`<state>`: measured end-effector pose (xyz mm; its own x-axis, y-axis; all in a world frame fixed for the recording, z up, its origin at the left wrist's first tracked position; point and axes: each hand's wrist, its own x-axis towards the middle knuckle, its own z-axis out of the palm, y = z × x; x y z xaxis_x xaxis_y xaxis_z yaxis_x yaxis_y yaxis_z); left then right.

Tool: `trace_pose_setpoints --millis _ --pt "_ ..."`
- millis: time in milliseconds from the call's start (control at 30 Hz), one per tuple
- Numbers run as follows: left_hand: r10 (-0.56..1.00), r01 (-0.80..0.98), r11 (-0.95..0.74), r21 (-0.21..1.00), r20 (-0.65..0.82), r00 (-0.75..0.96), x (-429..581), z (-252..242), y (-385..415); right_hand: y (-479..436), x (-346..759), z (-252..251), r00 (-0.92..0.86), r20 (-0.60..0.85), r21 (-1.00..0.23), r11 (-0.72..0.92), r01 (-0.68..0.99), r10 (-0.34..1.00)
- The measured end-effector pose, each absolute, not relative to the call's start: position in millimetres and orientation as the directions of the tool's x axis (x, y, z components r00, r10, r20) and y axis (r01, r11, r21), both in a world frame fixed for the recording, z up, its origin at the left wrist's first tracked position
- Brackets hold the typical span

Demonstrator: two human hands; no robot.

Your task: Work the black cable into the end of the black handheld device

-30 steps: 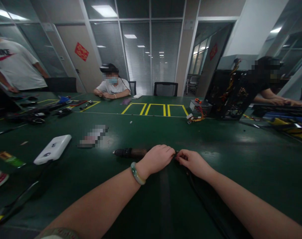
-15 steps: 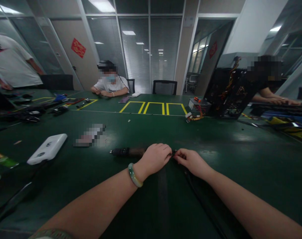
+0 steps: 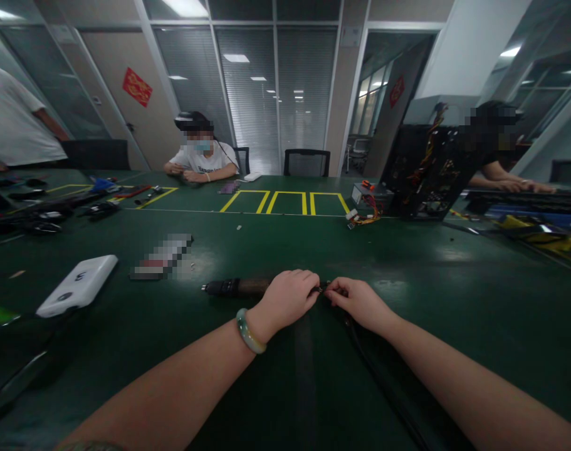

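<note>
A dark cylindrical tool with a brown grip [image 3: 250, 287] and a metal tip at its left end lies on the green table [image 3: 407, 376]. My left hand [image 3: 294, 294], a bangle on its wrist, is closed over the tool's right end. Close to its right, my right hand [image 3: 353, 300] pinches something small and dark at that end, too small to make out. A black cable [image 3: 377, 369] runs from beneath my right hand toward the front edge.
A white device [image 3: 81, 285] and a blurred-out flat object [image 3: 163, 257] lie to the left. At the back right stand a black open case [image 3: 421, 172] and a metal box with wires [image 3: 372, 195]. A person [image 3: 203, 156] sits across the table; others are at both sides.
The whole view has shifted a little, so things appear slightly further left. Both hands keep nearly the same pose at the tool's end, with a slight shift of the fingers.
</note>
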<state>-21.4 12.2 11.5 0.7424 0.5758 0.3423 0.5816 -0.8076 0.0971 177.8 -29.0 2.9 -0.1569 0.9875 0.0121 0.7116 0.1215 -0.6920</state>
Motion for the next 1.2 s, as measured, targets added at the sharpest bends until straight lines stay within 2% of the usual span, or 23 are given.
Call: trace_pose_setpoints --millis 333,733,1033,1200 --pt "0.552 0.566 -0.821 0.065 0.338 0.762 -18.9 10.8 13.5 -27.0 177.0 -1.8 -0.145 0.035 -0.685 0.130 0.717 0.989" --pt "0.586 0.582 -0.802 0.134 0.362 0.725 -19.9 6.4 14.6 -28.2 175.8 3.0 -0.134 -0.011 -0.697 0.088 0.712 0.991" --pt "0.543 0.542 -0.834 0.107 0.338 0.769 -18.3 8.1 14.8 -27.4 174.5 2.3 -0.139 0.016 -0.672 0.114 0.732 0.990" --pt "0.582 0.576 -0.807 0.131 0.349 0.735 -18.8 8.4 14.2 -26.9 175.4 1.2 -0.133 0.012 -0.679 0.106 0.726 0.991"
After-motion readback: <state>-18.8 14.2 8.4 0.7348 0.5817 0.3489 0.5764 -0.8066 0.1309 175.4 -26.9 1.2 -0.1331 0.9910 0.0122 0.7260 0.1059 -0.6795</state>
